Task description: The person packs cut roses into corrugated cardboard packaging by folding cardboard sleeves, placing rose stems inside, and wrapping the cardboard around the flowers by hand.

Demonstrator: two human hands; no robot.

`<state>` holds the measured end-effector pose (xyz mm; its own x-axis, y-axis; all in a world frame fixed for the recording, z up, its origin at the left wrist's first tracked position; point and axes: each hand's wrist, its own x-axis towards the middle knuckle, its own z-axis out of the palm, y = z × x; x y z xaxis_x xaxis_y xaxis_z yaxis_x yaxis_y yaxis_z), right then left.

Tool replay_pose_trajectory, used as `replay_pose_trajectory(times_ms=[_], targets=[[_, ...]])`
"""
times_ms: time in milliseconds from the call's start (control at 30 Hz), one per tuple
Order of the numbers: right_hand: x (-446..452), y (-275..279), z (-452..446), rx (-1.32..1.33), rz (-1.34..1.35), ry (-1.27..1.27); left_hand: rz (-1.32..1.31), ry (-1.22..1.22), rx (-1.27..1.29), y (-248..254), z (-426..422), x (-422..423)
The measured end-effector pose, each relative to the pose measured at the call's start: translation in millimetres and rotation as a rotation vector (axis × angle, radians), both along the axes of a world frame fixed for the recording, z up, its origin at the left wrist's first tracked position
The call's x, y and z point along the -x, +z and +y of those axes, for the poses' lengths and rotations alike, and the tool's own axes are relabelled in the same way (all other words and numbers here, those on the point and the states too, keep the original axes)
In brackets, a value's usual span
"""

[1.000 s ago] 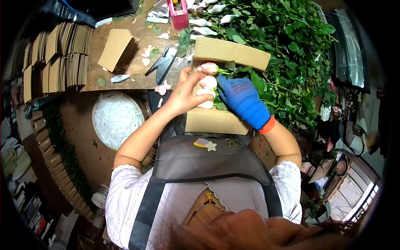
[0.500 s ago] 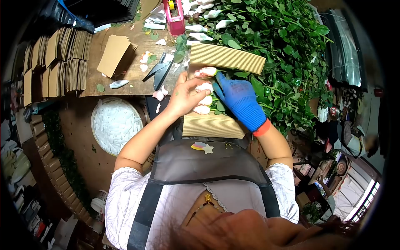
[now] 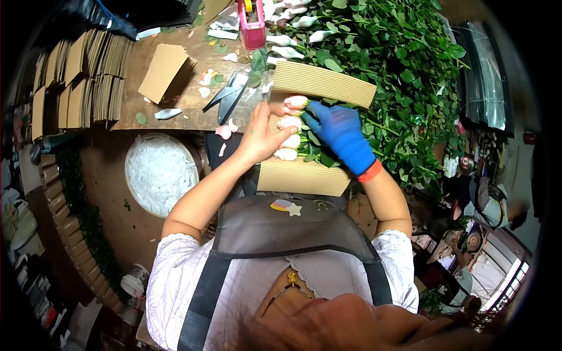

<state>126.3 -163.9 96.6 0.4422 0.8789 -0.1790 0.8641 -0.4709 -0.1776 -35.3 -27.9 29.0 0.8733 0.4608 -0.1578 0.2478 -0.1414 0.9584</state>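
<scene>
Roses [image 3: 291, 142]: heads by left hand [image 3: 260, 130], fingers spread, touching; stems rightward, nearer gloved right hand [image 3: 338, 131], grip unclear.

One head-worn camera looks forward and steeply down from close above, over the apron [image 3: 293, 231] to the left hand [image 3: 261, 134], right hand [image 3: 341, 134] and table [image 3: 198, 47], its wide, bowed view black at the corners.

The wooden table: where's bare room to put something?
Bare wood shows between the cardboard stacks and the tan cardboard piece; another patch lies between the white sleeve and dark tool. It's crowded around the roses and leafy stems.
</scene>
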Motion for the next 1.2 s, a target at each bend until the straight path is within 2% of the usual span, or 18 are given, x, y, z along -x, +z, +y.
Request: replay_pose_trajectory(times_ms=[100,167,267,367,400,533,667,800,900,933,1033,1100,1200], targets=[[-1,-12,-8,-0.190,0.203,-0.050,0.015,0.009,0.017,-1,1,-1],[0,-19,-11,-0.245,0.209,-0.045,-0.033,-0.003,-0.064,3,2,-2],[-2,-24,-12,-0.244,0.203,-0.005,-0.029,-0.054,-0.052,-9,5,-3],[1,-26,-10,-0.305,0.201,0.011,0.045,-0.029,0.063,-8,7,-8],[3,-19,-9,-0.210,0.209,-0.008,0.032,0.027,0.078,-3,5,-13],[-1,-14,-15,-0.104,0.252,0.018,-0.091,0.140,-0.123,-13,-3,-18],[9,34,-15,-0.483,0.553,-0.228,-0.111,0.134,-0.145,-10,-1,-17],[8,1,-11,-0.492,0.354,-0.067,-0.039,0.107,0.042,5,2,-16],[17,-2,-7,-0.398,0.109,0.010,-0.026,0.092,-0.103,0,3,-15],[18,-5,-6,-0.385,0.077,0.031,-0.016,0.093,0.004,0,4,-16],[17,-15,-5,-0.503,0.128,0.002,0.025,0.093,0.053,-17,6,-17],[13,-24,-8,-0.511,0.175,-0.009,0.051,0.114,0.143,-10,5,-19],[7,-21,-17,-0.478,0.250,0.000,0.073,0.110,0.126,7,4,-19]])
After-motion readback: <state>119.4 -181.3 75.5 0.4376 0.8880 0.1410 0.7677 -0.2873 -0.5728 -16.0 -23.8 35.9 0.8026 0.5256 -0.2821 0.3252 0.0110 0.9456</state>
